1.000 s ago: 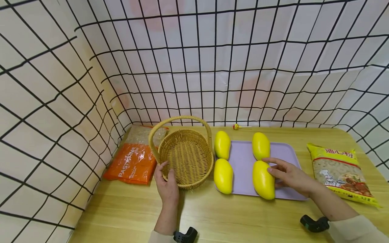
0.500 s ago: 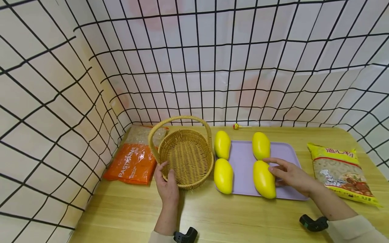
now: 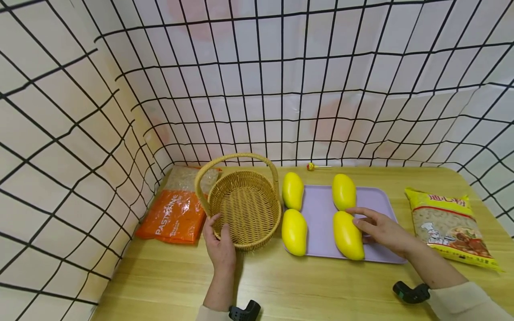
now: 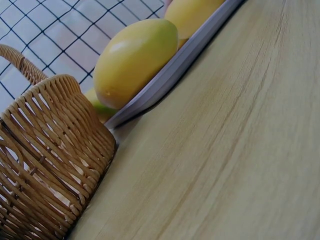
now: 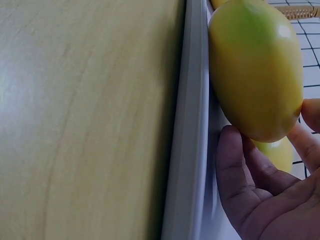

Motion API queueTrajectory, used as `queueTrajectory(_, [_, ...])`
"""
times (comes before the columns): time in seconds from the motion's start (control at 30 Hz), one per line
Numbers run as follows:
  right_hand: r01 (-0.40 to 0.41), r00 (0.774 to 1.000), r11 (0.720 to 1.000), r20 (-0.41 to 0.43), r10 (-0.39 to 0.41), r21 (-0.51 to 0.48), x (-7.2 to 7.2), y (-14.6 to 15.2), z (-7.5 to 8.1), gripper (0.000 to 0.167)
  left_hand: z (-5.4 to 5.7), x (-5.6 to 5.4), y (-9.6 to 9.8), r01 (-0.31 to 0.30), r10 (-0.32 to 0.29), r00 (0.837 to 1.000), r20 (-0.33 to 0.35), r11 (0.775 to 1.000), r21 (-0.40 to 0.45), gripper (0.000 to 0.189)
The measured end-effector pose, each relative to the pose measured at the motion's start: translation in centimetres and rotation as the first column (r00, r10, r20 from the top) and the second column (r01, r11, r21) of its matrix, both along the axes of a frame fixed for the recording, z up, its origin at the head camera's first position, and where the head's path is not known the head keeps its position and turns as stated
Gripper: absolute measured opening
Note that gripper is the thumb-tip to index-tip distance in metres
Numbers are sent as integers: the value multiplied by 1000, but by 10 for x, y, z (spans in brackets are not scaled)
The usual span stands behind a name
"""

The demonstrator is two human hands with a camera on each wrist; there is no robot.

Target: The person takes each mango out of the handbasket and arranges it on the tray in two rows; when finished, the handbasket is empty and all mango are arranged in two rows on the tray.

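Note:
My left hand point(image 3: 221, 250) holds the near left rim of a round wicker basket point(image 3: 246, 214), thumb inside and fingers outside by the foot of the arched handle. The basket's bottom is bare. My right hand point(image 3: 383, 234) grips the near right mango point(image 3: 347, 236), which lies across the front edge of a lilac tray point(image 3: 320, 223). In the right wrist view, the thumb and fingers touch the rounded end of that mango point(image 5: 255, 70). Behind it lies another mango point(image 3: 344, 191). Two more, a far mango point(image 3: 293, 191) and a near mango point(image 3: 294, 232), lie along the tray's left edge.
An orange pasta bag point(image 3: 176, 214) lies left of the basket, partly behind its handle. Right of the tray is a yellow macaroni bag point(image 3: 451, 229). A lollipop point(image 3: 311, 166) lies at the back, before a black wire grid point(image 3: 282, 89).
The near right mango has turned slightly under my right hand, its near end swinging a little to the right. My left hand and the basket keep their place.

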State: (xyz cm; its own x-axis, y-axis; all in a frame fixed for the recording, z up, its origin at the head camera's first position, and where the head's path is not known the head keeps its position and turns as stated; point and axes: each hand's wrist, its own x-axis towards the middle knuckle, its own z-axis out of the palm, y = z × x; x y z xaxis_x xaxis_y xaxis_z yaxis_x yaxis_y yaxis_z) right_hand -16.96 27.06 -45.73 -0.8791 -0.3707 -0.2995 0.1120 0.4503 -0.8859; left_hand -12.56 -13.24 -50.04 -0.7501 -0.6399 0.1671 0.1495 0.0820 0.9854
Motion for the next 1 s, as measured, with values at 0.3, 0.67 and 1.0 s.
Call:
queueTrajectory(0.3, [6, 1000, 1000, 11, -6, 0, 0, 2, 0, 59, 0, -1, 1, 1, -1, 1000, -1, 1000, 1, 31])
queueTrajectory(0.67, [27, 1000, 999, -3, -27, 23, 3, 1, 0, 64, 1, 0, 0, 5, -5, 1000, 10, 1000, 18, 31])
queueTrajectory(1.0, [45, 999, 999, 11, -45, -9, 8, 2, -1, 68, 1, 1, 0, 10, -10, 999, 34, 1000, 21, 30])
